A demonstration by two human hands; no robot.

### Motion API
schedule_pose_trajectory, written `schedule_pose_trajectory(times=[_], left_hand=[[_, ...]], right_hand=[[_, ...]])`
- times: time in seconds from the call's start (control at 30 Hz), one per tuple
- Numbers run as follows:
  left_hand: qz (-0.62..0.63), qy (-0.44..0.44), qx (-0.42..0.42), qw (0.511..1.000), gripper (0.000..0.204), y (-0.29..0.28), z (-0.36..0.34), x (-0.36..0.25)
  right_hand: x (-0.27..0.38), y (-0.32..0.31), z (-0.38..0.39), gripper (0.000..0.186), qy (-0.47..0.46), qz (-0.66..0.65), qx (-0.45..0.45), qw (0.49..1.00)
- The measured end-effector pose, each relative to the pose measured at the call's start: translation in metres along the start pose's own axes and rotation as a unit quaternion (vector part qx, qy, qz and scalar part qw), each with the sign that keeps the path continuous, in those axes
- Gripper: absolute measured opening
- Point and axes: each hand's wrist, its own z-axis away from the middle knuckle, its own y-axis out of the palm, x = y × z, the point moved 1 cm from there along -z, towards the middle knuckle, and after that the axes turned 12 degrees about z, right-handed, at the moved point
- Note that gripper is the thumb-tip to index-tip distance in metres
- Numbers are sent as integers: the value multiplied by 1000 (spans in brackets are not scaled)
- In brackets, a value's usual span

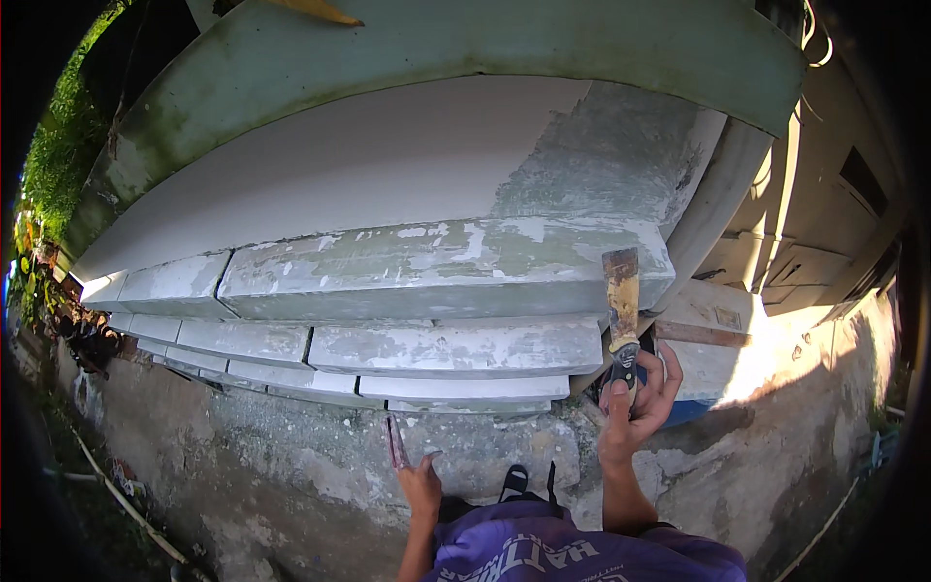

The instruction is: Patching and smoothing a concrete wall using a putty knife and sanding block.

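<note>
My right hand (pixel 635 407) grips a worn putty scraper (pixel 621 291) by its black handle, the blade raised and pointing up. Low at the centre, my left hand (pixel 419 485) holds a long, slim, pinkish item (pixel 396 441), too small to name. In front of me are stepped ledges (pixel 427 264) with patchy white coating over grey-green, the lower ones (pixel 456 344) split into segments. Behind them rises a panel (pixel 339 165), white on the left and rough grey at its right.
A mossy green curved band (pixel 456 39) crosses the top. Foliage (pixel 53 145) grows at the left. A wooden board (pixel 703 332) and blue object (pixel 679 412) lie at the right beside a beige wall (pixel 824 213). My sandalled foot (pixel 514 480) is on the stained concrete (pixel 233 475).
</note>
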Motion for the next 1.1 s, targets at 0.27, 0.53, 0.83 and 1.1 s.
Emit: schedule_pose_trajectory(times=[0.27, 0.53, 0.83, 1.1], left_hand=[[-17, 29, 10, 999, 19, -33, -26, 30], [99, 87, 41, 990, 40, -58, -83, 53], [115, 153, 59, 980, 26, -64, -115, 104], [133, 242, 104, 956, 23, -73, -139, 119]], right_hand=[[-2, 26, 35, 51, -42, 115, -7, 992], [27, 66, 50, 47, 162, 5, 12, 987], [46, 94, 84, 51, 133, 68, -33, 988], [44, 107, 136, 52, 159, 80, -76, 981]])
